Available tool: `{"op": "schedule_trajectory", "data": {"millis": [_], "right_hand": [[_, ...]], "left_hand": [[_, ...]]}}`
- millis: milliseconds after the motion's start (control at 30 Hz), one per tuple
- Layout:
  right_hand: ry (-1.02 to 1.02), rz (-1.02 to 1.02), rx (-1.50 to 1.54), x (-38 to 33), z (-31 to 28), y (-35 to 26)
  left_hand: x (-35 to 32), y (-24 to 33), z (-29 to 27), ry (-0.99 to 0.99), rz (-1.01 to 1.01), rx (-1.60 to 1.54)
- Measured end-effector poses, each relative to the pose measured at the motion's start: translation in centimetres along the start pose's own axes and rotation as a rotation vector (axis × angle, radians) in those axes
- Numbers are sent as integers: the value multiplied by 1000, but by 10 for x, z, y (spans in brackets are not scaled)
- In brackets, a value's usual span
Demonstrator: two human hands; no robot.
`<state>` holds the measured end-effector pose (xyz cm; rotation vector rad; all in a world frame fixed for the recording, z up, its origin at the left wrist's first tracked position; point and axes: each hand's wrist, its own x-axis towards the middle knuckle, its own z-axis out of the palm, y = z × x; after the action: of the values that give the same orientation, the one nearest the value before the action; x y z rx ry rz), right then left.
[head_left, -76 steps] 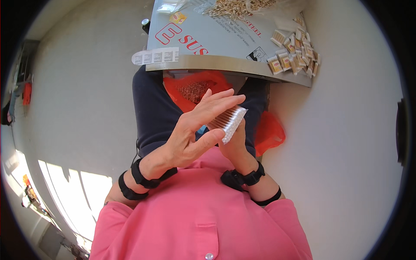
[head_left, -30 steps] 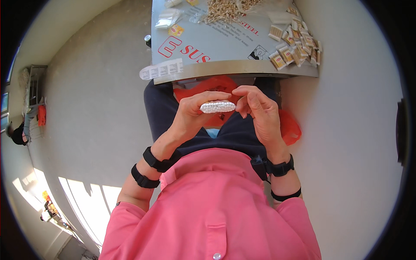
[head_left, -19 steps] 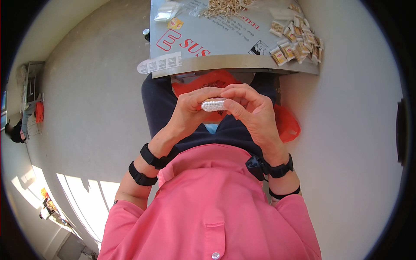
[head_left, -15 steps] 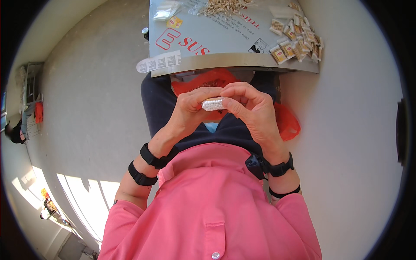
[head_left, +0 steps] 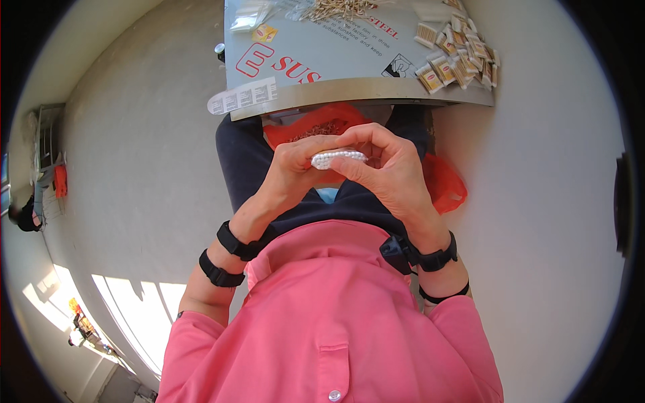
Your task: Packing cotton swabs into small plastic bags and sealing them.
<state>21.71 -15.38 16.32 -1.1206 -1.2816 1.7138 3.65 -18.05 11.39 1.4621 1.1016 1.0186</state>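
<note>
Above my lap I hold a bundle of cotton swabs (head_left: 324,160), its white tips packed close together and facing me. My left hand (head_left: 294,161) closes round the left side of the bundle, and most of its fingers are hidden behind. My right hand (head_left: 393,166) grips the other side, with the thumb lying across the lower edge of the tips and the forefinger arched above. The sticks behind the tips, and any wrapping round them, cannot be made out.
A metal-edged table (head_left: 316,92) stands ahead. On it lie loose cotton swabs (head_left: 338,8), a heap of packed swabs (head_left: 463,57), clear bags (head_left: 252,15), a yellow card (head_left: 265,33) and a label strip (head_left: 243,97). A red bag (head_left: 322,123) sits below the table edge.
My right thumb has slid left along the lower edge of the tips. The row of tips looks wider and flatter. My left hand stays almost in place, and the view has shifted slightly.
</note>
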Motion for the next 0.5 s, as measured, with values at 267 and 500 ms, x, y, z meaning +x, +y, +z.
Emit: {"op": "schedule_trajectory", "data": {"millis": [267, 500], "right_hand": [[5, 46, 106, 2, -7, -8], [51, -4, 21, 0, -14, -12]], "left_hand": [[2, 5, -7, -15, -15, -61], [10, 10, 0, -35, -27, -101]]}}
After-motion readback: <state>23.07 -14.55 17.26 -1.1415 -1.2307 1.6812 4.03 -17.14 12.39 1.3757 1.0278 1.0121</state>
